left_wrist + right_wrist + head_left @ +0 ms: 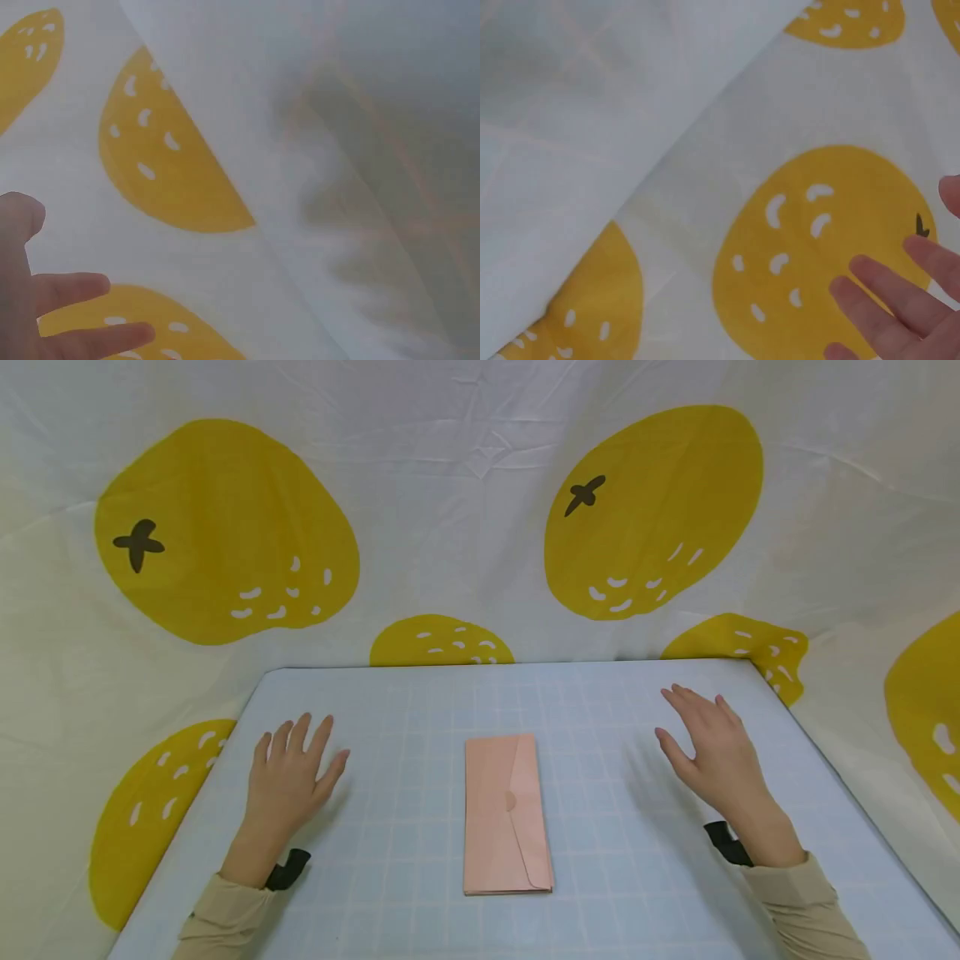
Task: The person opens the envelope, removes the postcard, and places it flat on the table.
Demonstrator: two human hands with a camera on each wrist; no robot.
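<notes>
A stack of pinkish-tan paper envelopes (491, 818) lies near the middle of the table, its flap side up with a small round tab. To its left, my left hand (287, 781) hovers over the table with fingers spread, holding nothing. My right hand (712, 752) is held above the table to the right of the envelopes, fingers extended and also holding nothing. Some fingers of the left hand (82, 315) show in the left wrist view, and the right wrist view shows fingers of the right hand (900, 315). Neither hand touches the envelopes.
The table has a pale blue cover with a light grid (405, 760). Behind and beside it hangs a white cloth (442, 510) printed with large yellow fruits. Each wrist wears a black band, and shadows of both arms fall on the table.
</notes>
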